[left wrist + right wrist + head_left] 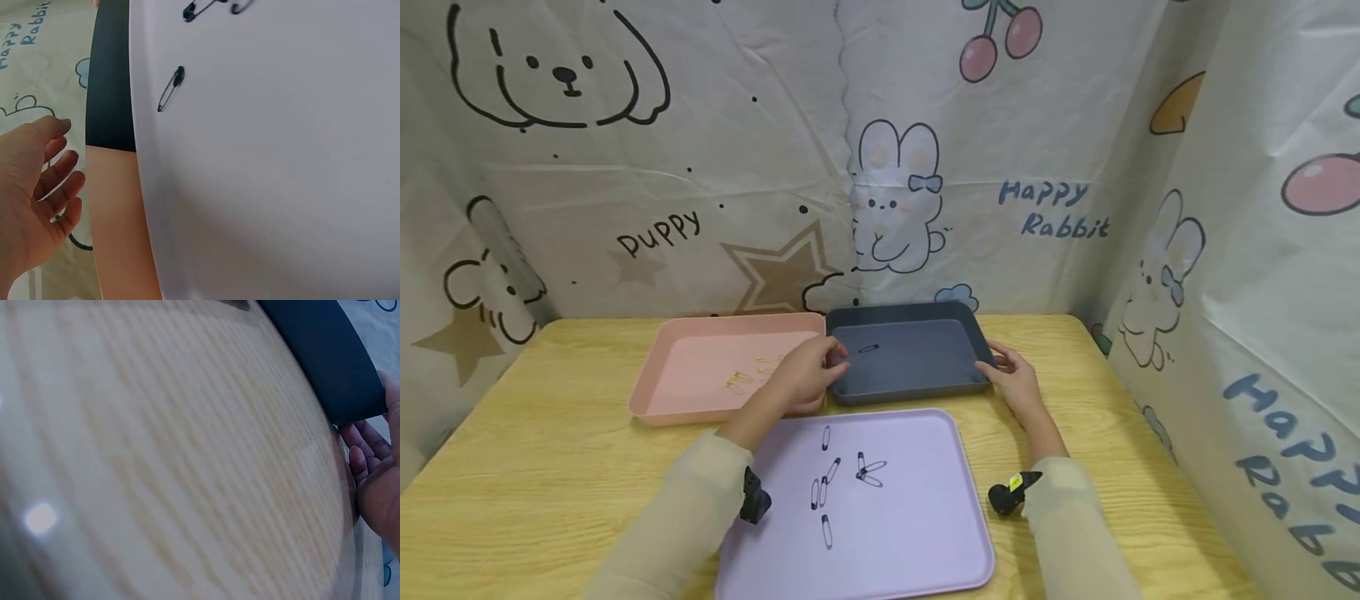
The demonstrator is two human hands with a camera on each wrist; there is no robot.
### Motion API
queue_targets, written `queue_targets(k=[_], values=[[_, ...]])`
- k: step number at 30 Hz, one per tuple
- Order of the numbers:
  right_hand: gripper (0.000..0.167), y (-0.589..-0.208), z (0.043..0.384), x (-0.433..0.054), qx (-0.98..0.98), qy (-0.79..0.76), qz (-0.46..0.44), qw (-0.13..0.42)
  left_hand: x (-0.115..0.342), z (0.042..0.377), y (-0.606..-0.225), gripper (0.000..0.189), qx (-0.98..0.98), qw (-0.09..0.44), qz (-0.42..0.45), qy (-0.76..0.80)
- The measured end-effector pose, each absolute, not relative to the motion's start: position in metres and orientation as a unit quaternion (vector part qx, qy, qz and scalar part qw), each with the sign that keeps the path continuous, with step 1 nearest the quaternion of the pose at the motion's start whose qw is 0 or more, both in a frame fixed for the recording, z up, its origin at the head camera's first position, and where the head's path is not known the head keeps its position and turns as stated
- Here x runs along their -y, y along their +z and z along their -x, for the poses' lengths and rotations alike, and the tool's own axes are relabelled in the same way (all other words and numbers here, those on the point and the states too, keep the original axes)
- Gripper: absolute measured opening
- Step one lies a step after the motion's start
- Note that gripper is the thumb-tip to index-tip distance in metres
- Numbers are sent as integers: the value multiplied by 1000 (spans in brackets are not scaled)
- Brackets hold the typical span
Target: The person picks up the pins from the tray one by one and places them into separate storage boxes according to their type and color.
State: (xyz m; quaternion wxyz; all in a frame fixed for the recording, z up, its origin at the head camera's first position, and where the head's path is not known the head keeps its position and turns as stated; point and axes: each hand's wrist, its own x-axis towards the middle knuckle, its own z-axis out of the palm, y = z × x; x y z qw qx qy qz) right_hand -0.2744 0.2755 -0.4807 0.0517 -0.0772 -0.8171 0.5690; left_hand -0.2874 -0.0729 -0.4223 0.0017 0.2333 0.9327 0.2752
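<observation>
My left hand (805, 371) hovers over the adjoining rims of the pink tray (685, 346) and the dark grey tray (925, 354). Its fingers are loosely bent, with nothing seen between them in the left wrist view. At the dark tray's right end, my right hand (1019, 385) holds the rim, thumb on top and the other fingers bent at the outer wall. One black safety pin (868, 348) lies inside the dark tray. Several gold safety pins (737, 380) lie in the pink tray, partly hidden by my left hand.
Nearer me, a lilac tray (925, 533) carries several black safety pins (861, 475), some overlapping. All three trays stand on a wood-grain table (550, 467). A printed cloth (760, 167) hangs behind and along both sides.
</observation>
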Motion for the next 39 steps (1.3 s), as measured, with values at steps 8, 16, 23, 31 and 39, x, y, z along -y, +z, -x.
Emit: queue_targets(k=[8, 16, 23, 31, 39], values=[[61, -482, 274, -276, 819, 567, 83, 44, 84, 267, -423, 21, -932, -15, -234, 277], [61, -476, 273, -277, 824, 558, 86, 44, 93, 246, -426, 16, -928, -32, -247, 279], [61, -477, 274, -276, 824, 560, 78, 44, 99, 223, -429, 11, -933, -20, -242, 265], [61, -478, 275, -276, 823, 560, 84, 48, 97, 206, -431, 15, -953, 20, -219, 209], [59, -480, 275, -274, 822, 561, 88, 46, 95, 203, -441, 22, -971, 35, -175, 160]])
